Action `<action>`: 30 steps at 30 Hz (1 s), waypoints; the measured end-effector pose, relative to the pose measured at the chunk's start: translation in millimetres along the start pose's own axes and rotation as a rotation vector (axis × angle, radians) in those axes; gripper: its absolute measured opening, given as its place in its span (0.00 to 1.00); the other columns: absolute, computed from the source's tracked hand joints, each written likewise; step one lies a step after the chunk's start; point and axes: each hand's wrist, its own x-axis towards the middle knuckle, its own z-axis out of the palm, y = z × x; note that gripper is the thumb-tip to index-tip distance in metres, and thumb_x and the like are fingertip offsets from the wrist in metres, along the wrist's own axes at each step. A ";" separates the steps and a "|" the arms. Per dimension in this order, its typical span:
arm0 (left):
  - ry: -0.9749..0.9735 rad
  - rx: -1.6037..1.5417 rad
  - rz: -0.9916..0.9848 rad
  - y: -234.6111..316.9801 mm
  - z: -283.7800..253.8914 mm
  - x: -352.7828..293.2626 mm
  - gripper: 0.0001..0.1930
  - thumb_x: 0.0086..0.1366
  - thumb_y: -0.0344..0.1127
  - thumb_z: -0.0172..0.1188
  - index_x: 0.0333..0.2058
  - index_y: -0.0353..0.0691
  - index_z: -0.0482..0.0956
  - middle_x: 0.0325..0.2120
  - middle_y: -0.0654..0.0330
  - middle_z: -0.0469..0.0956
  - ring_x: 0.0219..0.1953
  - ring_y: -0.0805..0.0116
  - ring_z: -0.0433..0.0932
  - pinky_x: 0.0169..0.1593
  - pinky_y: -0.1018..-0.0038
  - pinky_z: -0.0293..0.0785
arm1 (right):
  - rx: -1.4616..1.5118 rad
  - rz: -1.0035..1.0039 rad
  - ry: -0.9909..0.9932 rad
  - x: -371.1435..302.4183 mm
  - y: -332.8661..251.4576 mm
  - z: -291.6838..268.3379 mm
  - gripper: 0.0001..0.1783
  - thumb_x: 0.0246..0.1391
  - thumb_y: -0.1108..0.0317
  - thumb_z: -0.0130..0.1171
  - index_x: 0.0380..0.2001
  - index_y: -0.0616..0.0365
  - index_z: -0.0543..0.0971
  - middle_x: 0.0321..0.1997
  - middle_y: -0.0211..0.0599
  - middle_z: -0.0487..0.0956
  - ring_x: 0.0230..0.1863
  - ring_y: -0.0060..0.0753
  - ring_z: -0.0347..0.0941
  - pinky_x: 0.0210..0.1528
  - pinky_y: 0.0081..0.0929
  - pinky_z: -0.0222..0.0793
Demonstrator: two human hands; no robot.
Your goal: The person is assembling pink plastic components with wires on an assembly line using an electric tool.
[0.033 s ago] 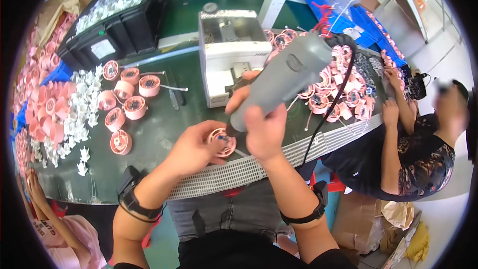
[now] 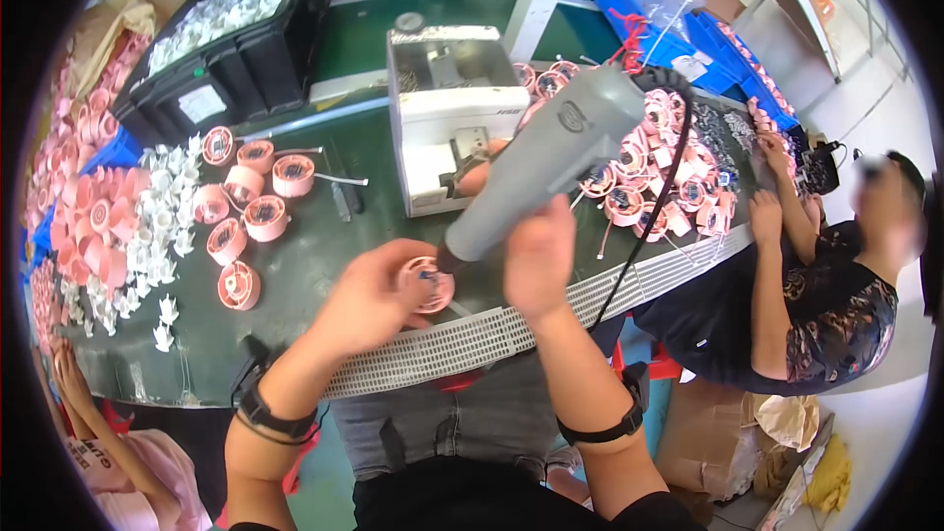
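My left hand (image 2: 369, 295) is closed around a round pink plastic housing (image 2: 433, 291) with a small circuit board inside, held low over the green worktop. A large grey electric screwdriver (image 2: 551, 157) slants down from the upper right, its dark tip at the housing's rim. Wrapped about the screwdriver is my right hand (image 2: 541, 261), partly blurred; some fingers are hidden behind the tool, and a fingertip shows on its far side. Straight behind stands a white screw feeder box (image 2: 442, 113) with a clear-topped tray. The exact contact of tip and screw cannot be made out.
Several pink housings (image 2: 265, 218) lie left, beside white fan-like parts (image 2: 167, 311) and a screwdriver-like hand tool (image 2: 344, 195). More housings with wires (image 2: 678, 187) heap up right. A black cable (image 2: 654, 221) hangs from the driver. A black bin (image 2: 226, 69) stands back left; co-workers sit both sides.
The screwdriver, the housing and my left hand have shifted slightly left. My right thumb has moved rightward along the screwdriver, away from its lower end.
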 end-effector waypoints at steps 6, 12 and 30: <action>0.768 1.055 0.325 15.8 -66.3 -37.8 0.24 0.62 0.33 0.58 0.57 0.40 0.71 0.47 0.46 0.78 0.42 0.50 0.82 0.42 0.63 0.79 | -1.646 0.075 0.508 16.3 -14.1 -96.1 0.39 0.42 0.56 0.71 0.56 0.62 0.69 0.51 0.54 0.75 0.55 0.55 0.67 0.61 0.47 0.55; 1.024 1.157 0.250 22.1 -75.6 -63.9 0.26 0.62 0.41 0.61 0.59 0.42 0.71 0.59 0.45 0.69 0.47 0.44 0.79 0.46 0.59 0.77 | -1.730 0.246 0.469 22.7 10.0 -113.5 0.36 0.39 0.51 0.72 0.49 0.61 0.73 0.49 0.48 0.77 0.55 0.52 0.67 0.60 0.48 0.56; -0.369 -0.273 0.062 -8.9 8.4 8.4 0.32 0.65 0.32 0.62 0.64 0.31 0.58 0.54 0.50 0.73 0.47 0.70 0.78 0.48 0.74 0.77 | -1.031 0.006 -0.424 -55.8 -54.3 -19.4 0.36 0.37 0.72 0.72 0.53 0.63 0.70 0.46 0.46 0.78 0.48 0.49 0.76 0.49 0.36 0.73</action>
